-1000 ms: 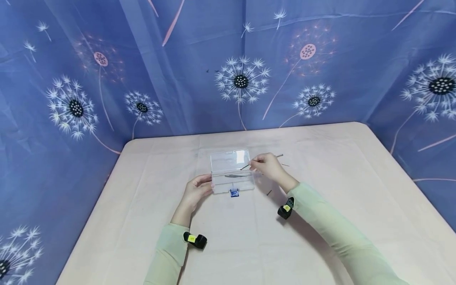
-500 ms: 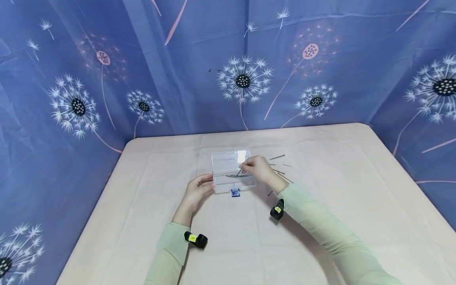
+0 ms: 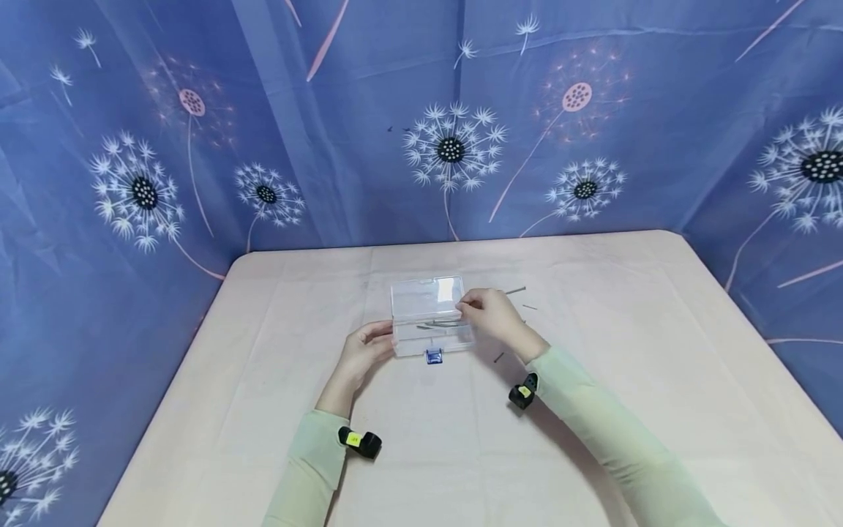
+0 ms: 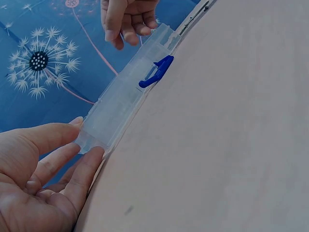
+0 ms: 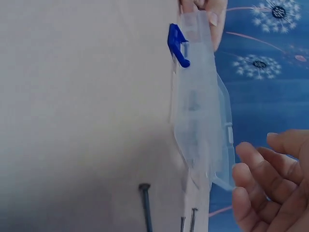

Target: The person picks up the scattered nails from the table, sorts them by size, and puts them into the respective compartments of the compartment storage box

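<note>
A clear plastic box (image 3: 408,347) stands with its lid (image 3: 413,298) raised and a blue latch (image 3: 434,356) at its front. Several nails (image 3: 440,324) lie inside it. My left hand (image 3: 364,353) holds the box's left end between thumb and fingers, seen also in the left wrist view. At the box's right side, my right hand (image 3: 492,313) hovers by the lid. The right wrist view shows its fingers (image 5: 270,174) loosely bent and apart, with nothing between them.
Loose nails lie on the cloth-covered table (image 3: 421,468) right of the box, one nail (image 3: 498,358) nearer the front and another nail (image 3: 516,290) farther back. Blue dandelion-print curtains (image 3: 356,146) stand behind and at both sides.
My right hand carried a nail leftward over the box, let it go among the other nails inside, and has drawn back to the right. My left hand has stayed on the box.
</note>
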`<action>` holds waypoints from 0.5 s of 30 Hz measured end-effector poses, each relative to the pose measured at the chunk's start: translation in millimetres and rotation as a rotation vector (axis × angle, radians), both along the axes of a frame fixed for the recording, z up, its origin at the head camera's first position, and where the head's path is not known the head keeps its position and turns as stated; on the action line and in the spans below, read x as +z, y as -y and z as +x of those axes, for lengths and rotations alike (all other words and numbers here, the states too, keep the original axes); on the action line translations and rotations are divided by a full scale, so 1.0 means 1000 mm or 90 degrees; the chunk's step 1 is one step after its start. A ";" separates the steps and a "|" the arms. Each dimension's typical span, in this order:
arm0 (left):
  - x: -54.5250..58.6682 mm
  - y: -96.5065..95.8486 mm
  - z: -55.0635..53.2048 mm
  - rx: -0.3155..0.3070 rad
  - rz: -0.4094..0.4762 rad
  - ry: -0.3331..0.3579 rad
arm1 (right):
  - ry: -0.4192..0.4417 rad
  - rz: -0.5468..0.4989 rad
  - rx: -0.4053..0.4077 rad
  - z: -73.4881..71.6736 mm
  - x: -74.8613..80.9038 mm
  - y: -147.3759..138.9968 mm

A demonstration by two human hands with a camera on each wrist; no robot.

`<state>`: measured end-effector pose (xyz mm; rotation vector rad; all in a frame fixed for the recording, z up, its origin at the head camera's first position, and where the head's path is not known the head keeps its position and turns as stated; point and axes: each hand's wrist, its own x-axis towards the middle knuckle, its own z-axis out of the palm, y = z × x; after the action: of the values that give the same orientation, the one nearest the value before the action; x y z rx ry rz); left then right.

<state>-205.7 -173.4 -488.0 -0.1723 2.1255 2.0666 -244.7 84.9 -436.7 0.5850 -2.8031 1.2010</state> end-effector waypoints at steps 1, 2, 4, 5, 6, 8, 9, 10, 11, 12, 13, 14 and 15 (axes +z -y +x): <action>0.000 0.000 0.000 -0.003 -0.003 -0.002 | -0.010 0.002 -0.011 0.001 0.000 -0.002; 0.000 0.000 0.001 -0.004 -0.004 -0.001 | -0.024 0.009 -0.021 0.003 -0.001 -0.004; 0.000 0.000 0.002 -0.009 -0.012 0.000 | -0.054 0.030 -0.043 0.006 -0.001 -0.009; 0.000 0.000 0.003 -0.010 -0.014 0.002 | -0.069 0.041 -0.053 0.008 -0.002 -0.011; 0.000 0.000 0.003 -0.010 -0.016 0.003 | -0.081 0.050 -0.062 0.009 -0.003 -0.013; 0.000 0.000 0.005 -0.009 -0.021 0.001 | -0.098 0.066 -0.078 0.011 -0.004 -0.018; 0.000 0.000 0.005 -0.008 -0.022 -0.002 | -0.101 0.070 -0.085 0.011 -0.004 -0.021; 0.000 0.000 0.005 -0.005 -0.020 -0.001 | -0.104 0.072 -0.093 0.012 -0.004 -0.023; 0.000 0.000 0.005 -0.003 -0.018 -0.001 | -0.106 0.072 -0.103 0.012 -0.004 -0.026; 0.000 0.000 0.005 -0.002 -0.015 -0.002 | -0.106 0.073 -0.114 0.011 -0.004 -0.029; 0.000 0.000 0.004 -0.003 -0.016 -0.004 | -0.106 0.074 -0.125 0.011 -0.003 -0.032; 0.000 0.001 0.004 -0.001 -0.011 -0.004 | -0.107 0.073 -0.135 0.010 -0.003 -0.035; 0.001 0.001 0.003 0.000 -0.008 -0.004 | -0.106 0.072 -0.144 0.010 -0.003 -0.038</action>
<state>-202.7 -174.3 -487.4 -0.1687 2.1429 2.0562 -235.1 123.1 -439.3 0.3420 -2.7195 0.9150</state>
